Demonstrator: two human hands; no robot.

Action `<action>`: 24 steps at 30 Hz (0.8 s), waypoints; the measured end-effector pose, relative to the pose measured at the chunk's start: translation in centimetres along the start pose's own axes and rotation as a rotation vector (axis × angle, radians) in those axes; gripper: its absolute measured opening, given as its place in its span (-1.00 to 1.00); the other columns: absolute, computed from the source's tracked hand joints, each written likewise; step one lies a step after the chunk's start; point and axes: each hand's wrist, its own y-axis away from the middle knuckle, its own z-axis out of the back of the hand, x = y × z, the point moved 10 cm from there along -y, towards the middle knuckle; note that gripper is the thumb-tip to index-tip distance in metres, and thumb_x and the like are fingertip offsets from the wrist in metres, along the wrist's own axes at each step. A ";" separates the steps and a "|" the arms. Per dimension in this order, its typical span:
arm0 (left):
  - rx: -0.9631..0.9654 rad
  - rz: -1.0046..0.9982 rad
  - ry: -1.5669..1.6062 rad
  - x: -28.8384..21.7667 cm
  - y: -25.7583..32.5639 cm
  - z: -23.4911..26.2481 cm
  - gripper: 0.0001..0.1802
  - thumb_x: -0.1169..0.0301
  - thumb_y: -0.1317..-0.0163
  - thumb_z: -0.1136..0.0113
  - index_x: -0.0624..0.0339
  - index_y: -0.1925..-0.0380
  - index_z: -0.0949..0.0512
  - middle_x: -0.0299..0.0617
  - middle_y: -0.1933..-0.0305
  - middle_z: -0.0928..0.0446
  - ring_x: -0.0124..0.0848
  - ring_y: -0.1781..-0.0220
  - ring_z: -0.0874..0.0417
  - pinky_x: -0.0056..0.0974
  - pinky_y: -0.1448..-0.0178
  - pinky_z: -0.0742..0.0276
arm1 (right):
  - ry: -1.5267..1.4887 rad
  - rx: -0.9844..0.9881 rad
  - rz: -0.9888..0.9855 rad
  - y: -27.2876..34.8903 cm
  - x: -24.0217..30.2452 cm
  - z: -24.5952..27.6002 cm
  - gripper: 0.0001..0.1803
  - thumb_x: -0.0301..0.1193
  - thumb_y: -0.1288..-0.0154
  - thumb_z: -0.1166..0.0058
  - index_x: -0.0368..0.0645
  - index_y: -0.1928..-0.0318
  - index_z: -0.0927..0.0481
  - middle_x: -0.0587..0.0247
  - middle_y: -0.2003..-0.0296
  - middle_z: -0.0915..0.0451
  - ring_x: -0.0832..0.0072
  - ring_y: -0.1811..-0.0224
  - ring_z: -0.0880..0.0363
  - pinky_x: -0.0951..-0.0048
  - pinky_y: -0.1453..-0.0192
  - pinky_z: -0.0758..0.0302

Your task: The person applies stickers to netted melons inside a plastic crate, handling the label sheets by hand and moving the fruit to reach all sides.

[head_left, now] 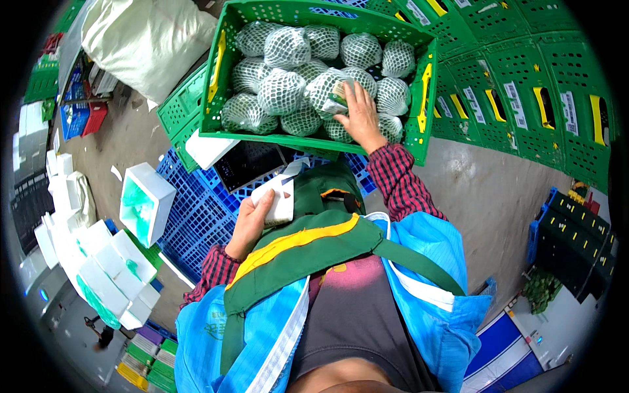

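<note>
A green plastic crate (314, 139) with yellow handles holds several round items in white foam nets (280, 92); what is inside the nets I cannot make out. My right hand (359, 116) is open, its fingers stretched over one netted item (321, 88) near the crate's middle right. Under its fingertips a small printed label (339, 95) lies on that item's net. Closer to my body, left of centre, my left hand (250, 223) is closed on a roll of white labels (282, 204). A loose strip of backing paper (293, 171) sticks up from the roll.
Blue plastic pallets (190, 223) lie under and left of the crate, with a black crate (249, 167) on them. White foam boxes (147, 200) stand at left. Stacked green crates (524, 98) line the right back. A large white sack (147, 46) sits at far left.
</note>
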 end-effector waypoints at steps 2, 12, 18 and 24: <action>-0.089 -0.015 0.203 -0.6 -1.3 -0.3 -0.57 0.12 -0.45 0.07 0.28 0.10 -0.59 -0.25 0.28 -0.63 -0.52 0.34 -0.63 -0.41 0.23 -0.56 | -0.406 -0.012 0.022 0.6 3.7 4.2 -0.25 -0.29 -0.04 -0.36 -0.22 -0.23 -0.33 -0.02 -0.22 -0.37 0.07 -0.22 -0.36 0.20 -0.29 -0.33; -0.037 0.098 0.374 1.0 -7.2 -4.5 -0.58 0.15 -0.45 0.07 0.31 0.05 -0.56 -0.25 0.22 -0.61 -0.48 0.25 -0.61 -0.39 0.10 -0.52 | -0.768 0.250 0.273 8.0 13.3 8.6 -0.83 -0.46 -0.10 -0.20 -0.10 0.24 -0.64 0.21 0.27 -0.63 0.23 0.18 -0.56 0.28 0.04 -0.41; -0.324 0.012 0.635 1.3 -9.0 1.1 -0.56 0.08 -0.47 0.16 0.20 -0.01 -0.46 -0.19 0.08 -0.55 -0.36 0.08 -0.60 -0.19 -0.05 -0.52 | -1.355 0.144 -0.090 5.9 7.4 8.8 -0.87 -0.65 -0.17 -0.09 -0.17 0.29 -0.59 0.30 0.17 -0.61 0.49 0.08 -0.56 0.42 -0.07 -0.46; -0.033 0.198 0.842 -1.9 -4.4 -0.5 -0.59 0.03 -0.44 0.12 0.16 0.15 -0.46 -0.18 0.54 -0.54 -0.25 0.51 -0.61 -0.10 0.06 -0.57 | -0.826 -0.322 -0.473 -4.1 -17.3 8.0 -0.78 -0.51 -0.21 -0.16 -0.23 0.13 -0.49 0.17 0.27 -0.62 0.52 0.27 -0.59 0.48 0.15 -0.51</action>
